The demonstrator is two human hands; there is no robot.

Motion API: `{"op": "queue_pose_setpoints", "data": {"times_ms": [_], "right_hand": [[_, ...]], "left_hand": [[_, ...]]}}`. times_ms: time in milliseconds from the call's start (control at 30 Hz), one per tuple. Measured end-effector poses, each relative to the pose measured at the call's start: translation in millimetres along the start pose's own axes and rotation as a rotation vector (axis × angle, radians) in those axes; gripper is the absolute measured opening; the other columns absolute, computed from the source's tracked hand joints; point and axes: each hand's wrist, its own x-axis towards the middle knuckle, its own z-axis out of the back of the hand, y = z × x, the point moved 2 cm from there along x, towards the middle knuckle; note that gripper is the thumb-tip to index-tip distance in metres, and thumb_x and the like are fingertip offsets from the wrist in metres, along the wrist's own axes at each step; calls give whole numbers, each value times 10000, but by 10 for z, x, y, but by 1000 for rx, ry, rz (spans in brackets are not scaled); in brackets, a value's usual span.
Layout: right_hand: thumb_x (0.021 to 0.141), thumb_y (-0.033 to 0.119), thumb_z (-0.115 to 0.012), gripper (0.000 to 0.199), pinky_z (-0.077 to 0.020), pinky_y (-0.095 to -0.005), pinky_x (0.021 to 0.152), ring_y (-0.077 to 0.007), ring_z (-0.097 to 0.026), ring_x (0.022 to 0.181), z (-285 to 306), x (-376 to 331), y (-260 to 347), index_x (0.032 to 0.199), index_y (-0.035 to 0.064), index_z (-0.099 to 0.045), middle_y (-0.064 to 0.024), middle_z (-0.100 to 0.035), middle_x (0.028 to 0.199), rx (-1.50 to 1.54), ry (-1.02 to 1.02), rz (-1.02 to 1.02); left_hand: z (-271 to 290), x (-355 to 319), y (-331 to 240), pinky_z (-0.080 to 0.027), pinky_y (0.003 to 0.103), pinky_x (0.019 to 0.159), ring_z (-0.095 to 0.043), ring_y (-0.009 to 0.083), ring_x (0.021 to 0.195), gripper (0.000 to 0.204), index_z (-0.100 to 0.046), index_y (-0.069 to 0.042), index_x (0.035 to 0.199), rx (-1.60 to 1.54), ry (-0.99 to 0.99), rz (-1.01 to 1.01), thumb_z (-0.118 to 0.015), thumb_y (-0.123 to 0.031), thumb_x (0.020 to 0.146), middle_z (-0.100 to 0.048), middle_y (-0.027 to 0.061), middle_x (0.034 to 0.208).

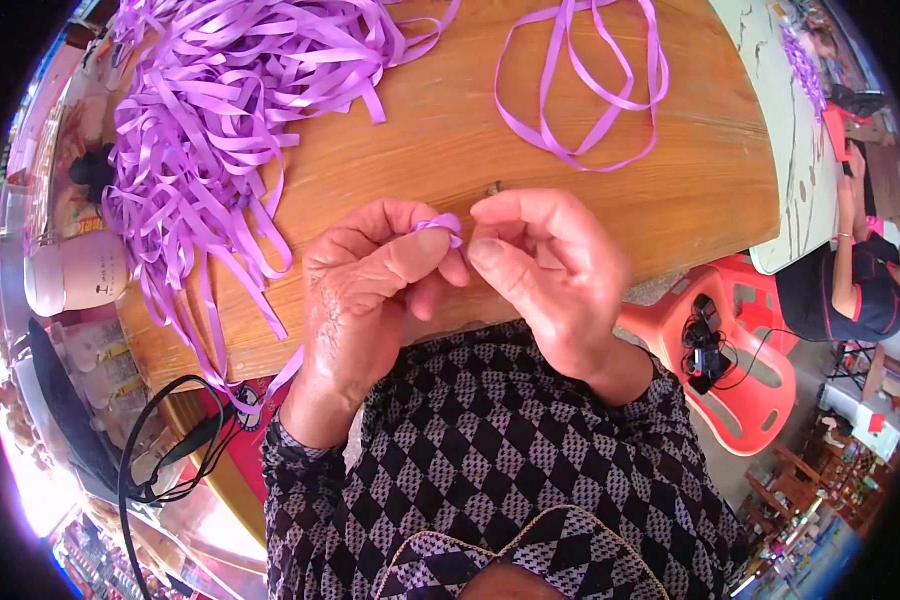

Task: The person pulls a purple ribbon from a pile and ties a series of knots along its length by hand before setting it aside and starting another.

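Between the thumb and forefinger of my left hand (365,270) is a small folded bit of purple ribbon (444,225); its loops poke out past the thumb tip. My right hand (555,275) is just to the right, apart from the left, with fingers curled in and the thumb drawn toward them. Whatever its fingertips may hold is too small or hidden to make out. Both hands are over the near edge of the wooden table (420,130). A large heap of purple ribbon strips (230,110) lies to the left, some strips trailing past my left wrist.
A loose loop of purple ribbon (620,105) lies at the far right of the table. Beyond is a white marbled tabletop (805,170). An orange plastic chair (745,395) holds black cabled gear. A pink container (75,272) and black cables (140,455) are at left; another person (850,285) sits at right.
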Motion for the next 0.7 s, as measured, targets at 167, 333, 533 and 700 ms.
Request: {"op": "queue_pose_setpoints", "data": {"times_ms": [167, 333, 533, 700], "right_hand": [[768, -58, -642, 130, -458, -249, 631, -152, -565, 753, 10, 48, 58, 882, -64, -580, -93, -587, 829, -462, 43, 435], [761, -57, -646, 115, -450, -251, 639, -180, -559, 711, 63, 35, 93, 859, -61, -587, -108, -583, 797, -573, 61, 533], [790, -37, -615, 77, -440, -251, 677, -137, -542, 760, 117, 127, 101, 860, -51, -585, -121, -591, 891, -321, 47, 396], [762, -46, -604, 56, -435, -250, 700, -139, -544, 794, 123, 172, 146, 804, -34, -567, -150, -585, 974, 97, 141, 126]], "left_hand": [[-26, -19, 39, -344, 170, 472, -486, 68, 500, 135, -610, 11, 856, 30, -60, -37, -638, -111, 806, -631, 57, 725], [-82, -45, 19, -353, 172, 473, -496, 68, 516, 124, -615, 9, 876, 9, -9, -35, -631, -93, 806, -630, 46, 732], [-63, -110, -108, -369, 176, 548, -470, 56, 587, 168, -625, 2, 977, 230, 56, -91, -583, -10, 815, -590, 17, 748], [-62, -73, -162, -371, 194, 685, -476, 60, 793, 262, -624, 3, 1001, 540, 238, -453, -521, 94, 778, -566, 24, 930]]}}
